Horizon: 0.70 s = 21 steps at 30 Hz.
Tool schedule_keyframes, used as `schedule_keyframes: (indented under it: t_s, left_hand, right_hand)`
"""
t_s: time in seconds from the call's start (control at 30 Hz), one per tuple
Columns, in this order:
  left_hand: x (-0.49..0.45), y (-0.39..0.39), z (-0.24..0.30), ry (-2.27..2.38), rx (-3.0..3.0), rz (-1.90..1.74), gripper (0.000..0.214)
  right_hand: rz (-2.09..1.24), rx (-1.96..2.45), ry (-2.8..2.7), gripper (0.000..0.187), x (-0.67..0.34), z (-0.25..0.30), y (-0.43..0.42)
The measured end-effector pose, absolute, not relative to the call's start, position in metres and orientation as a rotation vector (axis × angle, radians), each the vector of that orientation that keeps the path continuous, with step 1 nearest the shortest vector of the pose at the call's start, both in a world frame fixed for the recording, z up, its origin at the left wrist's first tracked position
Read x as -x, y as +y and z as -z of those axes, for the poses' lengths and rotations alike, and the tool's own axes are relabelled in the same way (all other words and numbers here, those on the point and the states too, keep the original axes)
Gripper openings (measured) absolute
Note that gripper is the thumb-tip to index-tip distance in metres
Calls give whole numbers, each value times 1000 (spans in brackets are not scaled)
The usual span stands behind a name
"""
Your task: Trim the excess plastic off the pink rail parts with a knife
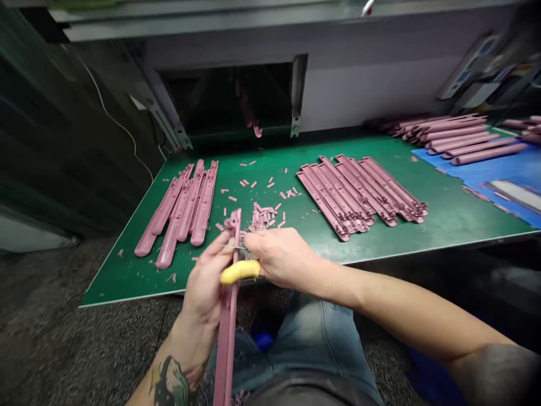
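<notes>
My left hand [207, 279] is wrapped round a long pink plastic molded part [228, 332], which slants from my lap up over the table's front edge. Bosses and a hole show at its upper end. Closed beside that end is my right hand [283, 256], with a yellow cover [240, 272] on what looks like its thumb, lying across the part. A thin greyish blade-like tool [236, 247] crosses the part at the right fingertips; its handle is hidden in the fist. Small pink offcuts [262, 215] lie in a loose heap just beyond my hands.
On the green table [270, 163], several pink parts [181, 211] lie at left, and a row of similar parts [359, 194] at right. More are stacked [456, 135] on a blue sheet [482, 172]. A metal shelf edge [253, 22] runs overhead.
</notes>
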State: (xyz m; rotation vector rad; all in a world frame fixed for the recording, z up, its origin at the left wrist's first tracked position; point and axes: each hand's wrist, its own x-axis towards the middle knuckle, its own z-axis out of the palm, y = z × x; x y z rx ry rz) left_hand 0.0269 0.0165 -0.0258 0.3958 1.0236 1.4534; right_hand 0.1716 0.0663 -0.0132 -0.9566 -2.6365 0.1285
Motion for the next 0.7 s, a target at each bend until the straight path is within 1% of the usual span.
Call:
schedule_keyframes:
  t_s: [0.13, 0.23, 0.3, 0.33, 0.4, 0.5, 0.6, 0.7]
  left_hand:
    - [-14, 48, 16, 953, -430, -1540, 15]
    - [-1, 69, 11, 885, -435, -1614, 14]
    - [4, 71, 8, 861, -424, -1627, 15]
    - [3, 67, 7, 856, -416, -1617, 15]
    - [-4, 52, 7, 861, -396, -1570, 15]
    - [-24, 18, 12, 904, -360, -1450, 16]
    - [-42, -12, 16, 942, -288, -1410, 25]
    - [-52, -30, 16, 992, -204, -1386, 30]
  right_hand:
    - [-256, 686, -2771, 23, -166, 33, 7]
    - [-357, 356, -2905, 19, -172, 53, -36]
    - [-465, 224, -2907, 21, -177, 63, -40]
    - [-511, 268, -2860, 24, -180, 64, -33]
    - [-543, 570, -2646, 34, -183, 57, -4]
    - [-456, 967, -2293, 54, -185, 31, 43]
    - [-351, 1080, -2287, 60, -186, 13, 64]
    - [-274, 1104, -2360, 63, -188, 10, 59]
